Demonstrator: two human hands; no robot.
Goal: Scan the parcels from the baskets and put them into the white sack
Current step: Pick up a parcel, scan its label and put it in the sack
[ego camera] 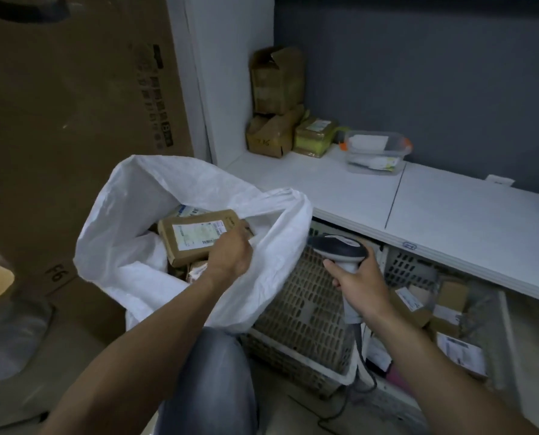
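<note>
Parcel (196, 237), brown carton with white label up, inside the mouth of the white sack (127, 221), atop other parcels (188, 211). Gripped at its near right corner by the left hand (230, 254), fingers curled over the edge. Right hand (360, 282) wrapped round the scanner (340, 246) handle, above the basket (305, 312). Probably light, stiff, smooth-sided; best held firmly across the short edges.
</note>
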